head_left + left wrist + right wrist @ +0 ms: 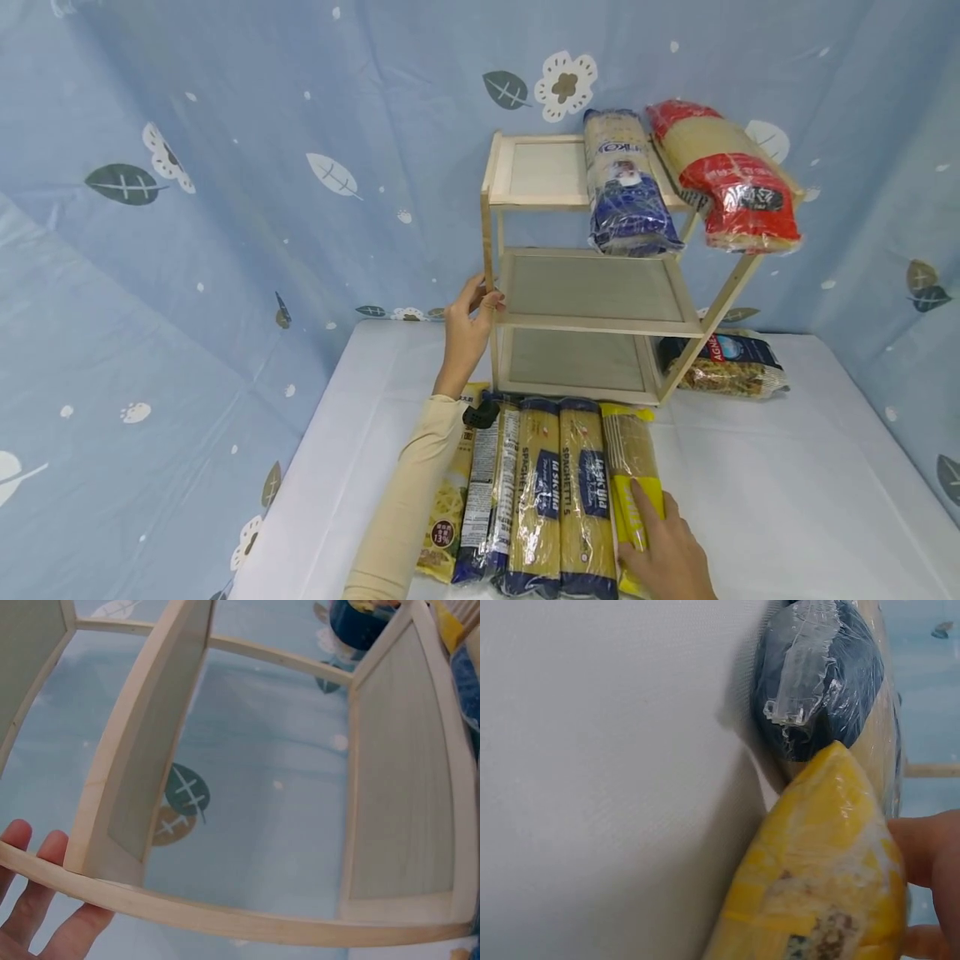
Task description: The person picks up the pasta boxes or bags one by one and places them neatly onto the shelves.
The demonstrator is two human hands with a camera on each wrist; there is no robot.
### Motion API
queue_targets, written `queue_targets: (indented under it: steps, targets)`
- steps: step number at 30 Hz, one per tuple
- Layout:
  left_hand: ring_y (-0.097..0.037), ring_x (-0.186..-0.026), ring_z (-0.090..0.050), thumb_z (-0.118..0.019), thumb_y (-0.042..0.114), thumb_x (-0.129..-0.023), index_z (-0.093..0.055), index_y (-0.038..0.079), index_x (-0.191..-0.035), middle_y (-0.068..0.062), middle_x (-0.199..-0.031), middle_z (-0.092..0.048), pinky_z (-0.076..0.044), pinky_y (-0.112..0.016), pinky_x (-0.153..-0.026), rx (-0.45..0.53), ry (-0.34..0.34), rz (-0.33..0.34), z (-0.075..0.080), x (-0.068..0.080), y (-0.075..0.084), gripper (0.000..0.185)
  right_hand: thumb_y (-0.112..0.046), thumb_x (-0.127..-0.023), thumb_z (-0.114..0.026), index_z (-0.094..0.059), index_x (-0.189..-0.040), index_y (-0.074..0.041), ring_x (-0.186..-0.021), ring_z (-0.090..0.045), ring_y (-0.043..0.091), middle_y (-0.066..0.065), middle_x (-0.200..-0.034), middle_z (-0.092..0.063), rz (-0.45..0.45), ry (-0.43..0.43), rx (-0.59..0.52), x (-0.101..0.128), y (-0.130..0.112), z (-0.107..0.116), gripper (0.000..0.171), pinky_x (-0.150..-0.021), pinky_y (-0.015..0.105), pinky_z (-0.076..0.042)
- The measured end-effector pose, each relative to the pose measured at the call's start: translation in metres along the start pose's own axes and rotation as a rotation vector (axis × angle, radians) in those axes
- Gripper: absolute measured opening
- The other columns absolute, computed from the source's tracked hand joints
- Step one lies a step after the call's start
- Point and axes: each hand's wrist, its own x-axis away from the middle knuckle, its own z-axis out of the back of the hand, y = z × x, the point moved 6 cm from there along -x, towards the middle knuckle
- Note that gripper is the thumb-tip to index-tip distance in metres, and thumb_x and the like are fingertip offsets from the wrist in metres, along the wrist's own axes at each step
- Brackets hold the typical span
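Observation:
A small three-tier wooden shelf rack stands on the table. My left hand holds its left front post, thumb in front and fingers around it, level with the middle tier; in the left wrist view, fingers show behind the post. At the right end of a row of pasta packs lies a yellow-ended pack of long pasta. My right hand grips its near part, thumb on the left side and index finger along the top. Its yellow end fills the lower right wrist view, beside a dark-ended spaghetti pack.
More spaghetti packs and a yellow pasta pack lie side by side before the rack. On its top tier rest a blue noodle pack and a red one, overhanging the front. Another pasta pack lies right of the rack.

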Motion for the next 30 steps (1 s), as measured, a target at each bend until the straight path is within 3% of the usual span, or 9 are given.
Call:
queue_targets:
  steps: [6, 12, 19, 25, 30]
  targets:
    - [-0.036, -0.079, -0.066, -0.054, 0.001, -0.095, -0.054, -0.008, -0.125, -0.024, -0.094, -0.066, -0.048, -0.045, -0.09, 0.003, 0.002, 0.009, 0.0, 0.0, -0.001, 0.031, -0.022, -0.076, -0.07, -0.039, -0.144, -0.007, -0.101, -0.051, 0.059, 0.043, -0.132, -0.033, -0.001, 0.026, -0.068, 0.004, 0.003, 0.004, 0.077, -0.073, 0.064, -0.047]
    - [-0.036, -0.079, -0.066, -0.053, -0.002, -0.095, -0.054, -0.008, -0.124, -0.024, -0.094, -0.066, -0.048, -0.045, -0.09, 0.004, 0.001, 0.021, -0.001, 0.0, -0.001, 0.03, -0.018, -0.077, -0.068, -0.046, -0.141, -0.006, -0.097, -0.056, 0.045, 0.039, -0.131, -0.038, -0.032, 0.053, -0.109, 0.007, 0.005, 0.009, 0.068, -0.077, 0.059, -0.048]
    - [-0.037, -0.079, -0.066, -0.053, -0.001, -0.095, -0.054, -0.008, -0.124, -0.025, -0.095, -0.066, -0.048, -0.045, -0.091, 0.003, 0.0, 0.021, -0.002, -0.001, -0.003, 0.03, -0.009, -0.078, -0.065, -0.052, -0.136, -0.008, -0.104, -0.054, 0.044, 0.033, -0.132, -0.043, -0.076, 0.153, -0.171, 0.014, 0.006, 0.021, 0.059, -0.086, 0.06, -0.044]
    - [-0.034, -0.079, -0.067, -0.054, 0.004, -0.096, -0.054, -0.004, -0.127, -0.022, -0.096, -0.067, -0.048, -0.046, -0.091, 0.009, 0.0, 0.026, -0.008, -0.001, -0.03, 0.031, -0.008, -0.08, -0.062, -0.053, -0.136, -0.009, -0.108, -0.052, 0.041, 0.029, -0.135, -0.042, -0.116, 0.173, -0.219, 0.017, 0.007, 0.029, 0.057, -0.09, 0.058, -0.043]
    - [-0.025, -0.079, -0.068, -0.055, 0.013, -0.097, -0.055, 0.003, -0.128, -0.015, -0.096, -0.068, -0.049, -0.042, -0.09, 0.005, -0.002, 0.034, -0.009, 0.0, -0.043, 0.033, -0.003, -0.075, -0.065, -0.061, -0.128, -0.007, -0.096, -0.057, 0.036, 0.028, -0.126, -0.05, 0.008, 0.319, -0.203, 0.021, -0.003, 0.048, 0.053, -0.078, 0.052, -0.049]
